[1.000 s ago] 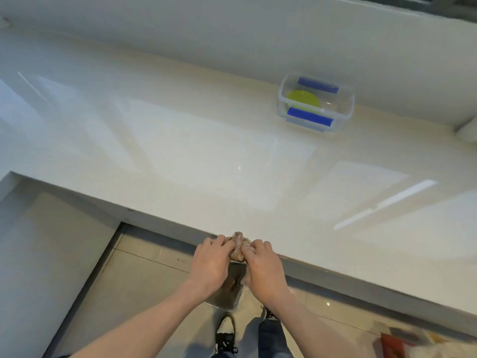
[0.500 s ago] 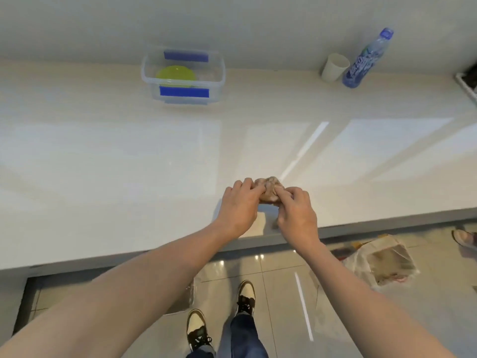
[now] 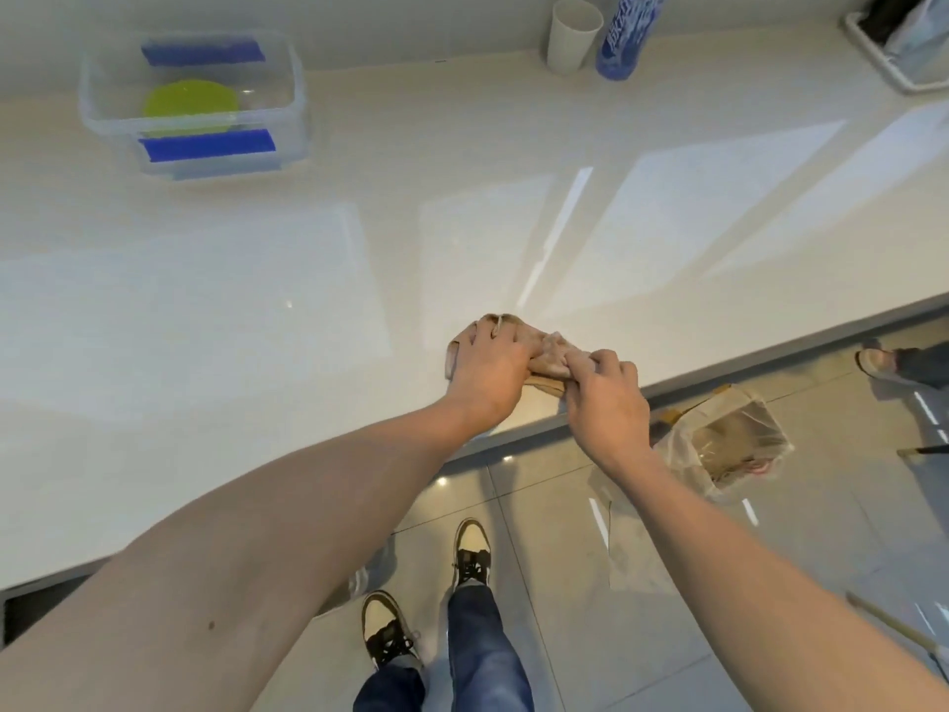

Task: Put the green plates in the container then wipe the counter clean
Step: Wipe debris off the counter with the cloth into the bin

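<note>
A crumpled beige cloth (image 3: 549, 354) lies on the pale glossy counter (image 3: 257, 300) near its front edge. My left hand (image 3: 488, 370) presses flat on the cloth's left part. My right hand (image 3: 606, 398) pinches its right end at the counter's edge. A clear plastic container (image 3: 287, 69) with blue clips stands at the back left of the counter. A green plate (image 3: 190, 105) lies inside it, far from both hands.
A white paper cup (image 3: 572, 36) and a blue-labelled bottle (image 3: 629, 36) stand at the back wall. A white tray (image 3: 893, 69) sits at the far right. On the floor lie a clear plastic bag (image 3: 729, 444) and another person's foot (image 3: 878, 359).
The view swung so the container now sits at the back left. The cloth went from bunched between both hands at the edge to partly spread on the counter under my left hand.
</note>
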